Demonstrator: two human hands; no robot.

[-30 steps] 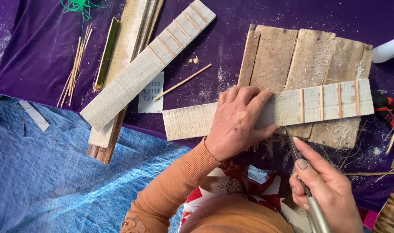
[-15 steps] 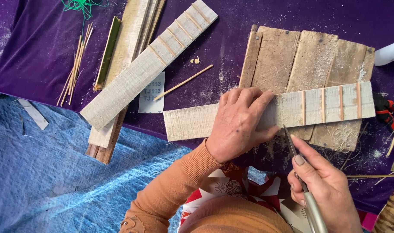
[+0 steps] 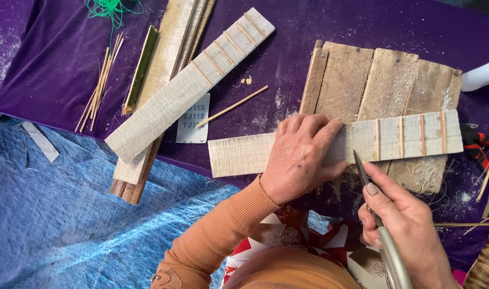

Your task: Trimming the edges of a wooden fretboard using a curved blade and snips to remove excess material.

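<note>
A purple cloth [image 3: 52, 80] dusted with sawdust covers the work surface, with blue sheeting [image 3: 68, 230] below it. The left hand [image 3: 300, 158] presses flat, fingers spread, on one pale slat [image 3: 410, 136] with four thin strips across it, lying over a worn wooden board [image 3: 383, 80]. The right hand [image 3: 407, 235] is closed around a metal knife [image 3: 381, 225], its tip at the slat's edge; a second slat [image 3: 191, 83] lies apart.

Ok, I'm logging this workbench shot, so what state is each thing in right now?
Left hand: flat, pressing down on the pale strip.
Pale strip: lying across the board, thin slats set crosswise in its right part.
Right hand: grip closed on the metal tool.
Metal tool: tilted, tip at the strip's lower edge.
Plank board: flat, dusty.
Second strip: lying diagonally, untouched.
Thin sticks: loose bundle.
</note>
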